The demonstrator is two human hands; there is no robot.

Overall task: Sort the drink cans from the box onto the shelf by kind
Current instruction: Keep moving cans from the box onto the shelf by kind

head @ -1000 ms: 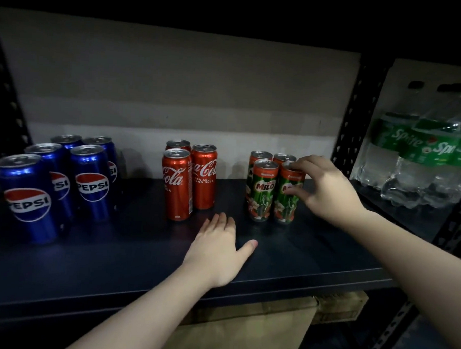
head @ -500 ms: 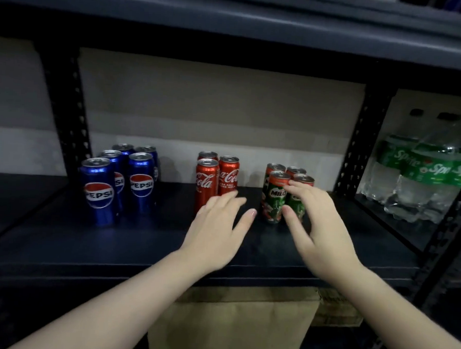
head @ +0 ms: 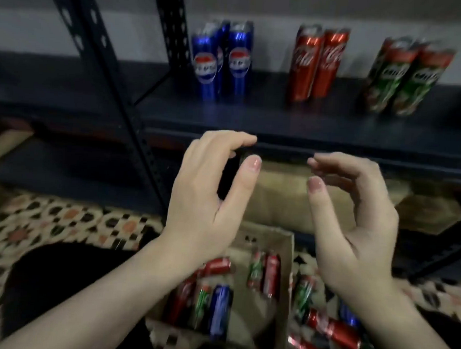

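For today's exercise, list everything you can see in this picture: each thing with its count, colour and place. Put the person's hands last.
Pepsi cans: at least two showing, blue, upright on the shelf, left group.
Coke cans: at least two showing, red, upright on the shelf, middle group.
Milo cans: at least two showing, green, upright on the shelf, right group.
Shelf: one, dark, across the top.
Box: one, brown cardboard, on the floor below the hands.
Loose cans: several, red, green and blue, lying in and beside the box; count unclear.
Floor: patterned, at left.
Left hand: loosely curled, holds nothing.
Right hand: loosely curled, holds nothing.
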